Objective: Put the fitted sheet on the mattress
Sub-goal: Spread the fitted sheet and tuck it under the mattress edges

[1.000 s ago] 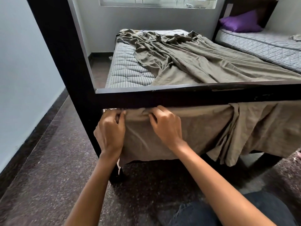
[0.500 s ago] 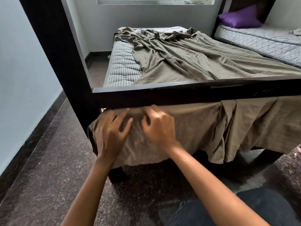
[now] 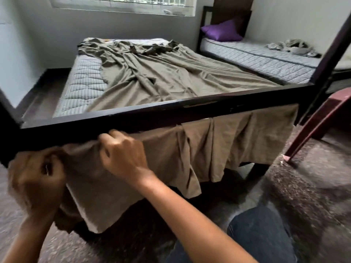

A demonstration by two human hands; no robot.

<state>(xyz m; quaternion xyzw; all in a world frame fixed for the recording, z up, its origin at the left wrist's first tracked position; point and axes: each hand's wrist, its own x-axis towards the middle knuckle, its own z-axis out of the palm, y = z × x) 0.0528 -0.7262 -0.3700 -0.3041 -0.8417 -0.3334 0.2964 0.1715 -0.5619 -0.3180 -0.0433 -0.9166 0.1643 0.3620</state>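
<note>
Half a second ago both hands lay spread flat against the hanging cloth; now both have closed on it. The right hand [image 3: 123, 154] sits just under the footboard rail [image 3: 171, 112], its fingers [image 3: 104, 139] curled tight and pinching a fold of the sheet [image 3: 161, 80] near its upper edge. The left hand [image 3: 36, 179] has dropped lower and to the left, toward the corner post. It is blurred with motion, but it looks clenched around a thick bunch of cloth, and the sheet between the two hands is drawn into taut ridges. The view has also swung to the right, so more of the bed's foot end shows. The sheet itself lies rumpled over most of the mattress [image 3: 85, 82], heaped at the far end. A strip of bare quilting is left along the left side, and the near end hangs loose below the rail, almost to the floor [image 3: 303, 186]. Judging from this, the person has gone from smoothing to pulling, most likely working the slack toward the near left corner so it can be hooked under. No corner looks seated yet, so the job is at an early stage.
</note>
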